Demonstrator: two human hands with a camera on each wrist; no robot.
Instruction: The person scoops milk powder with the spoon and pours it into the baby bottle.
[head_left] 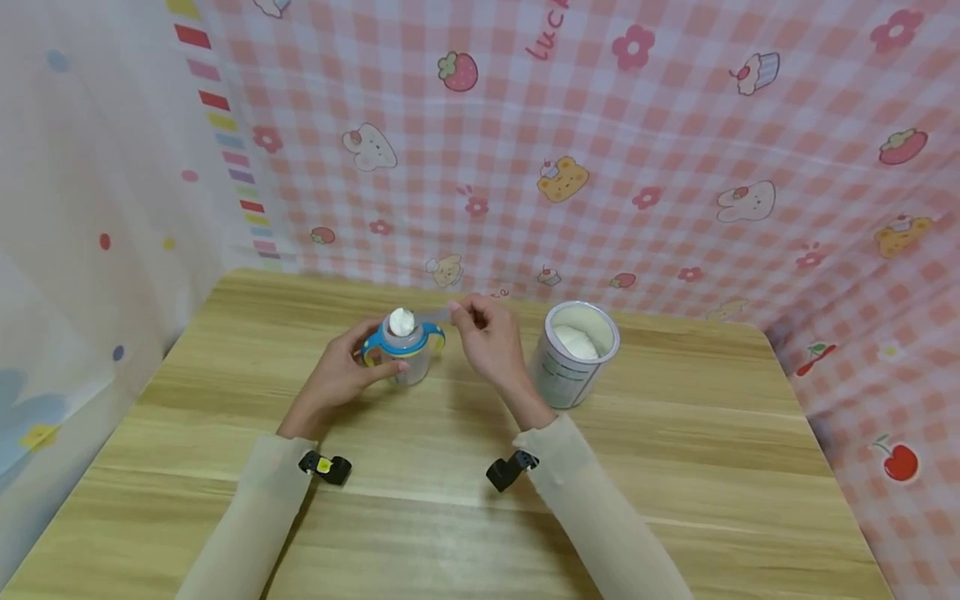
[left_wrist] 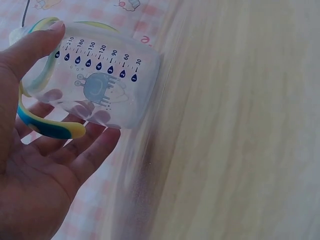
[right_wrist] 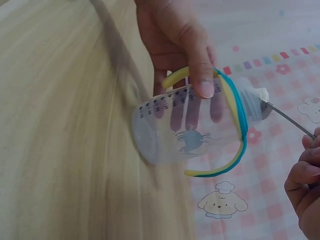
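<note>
A clear baby bottle with a blue-and-yellow two-handled ring stands upright at the table's left side, its mouth uncapped. My left hand grips it round the body, thumb in front and fingers behind. Measuring marks and a crab picture show on its wall in the left wrist view. Over the bottle's mouth sits a spoon heaped with white powder. Pinching the end of its thin handle is my right hand. The bottle looks to hold no powder at its base.
An open can of white powder stands just right of my right hand, near its wrist. The wooden table ends at a pink checked cloth behind, with pale cloth hanging at the left.
</note>
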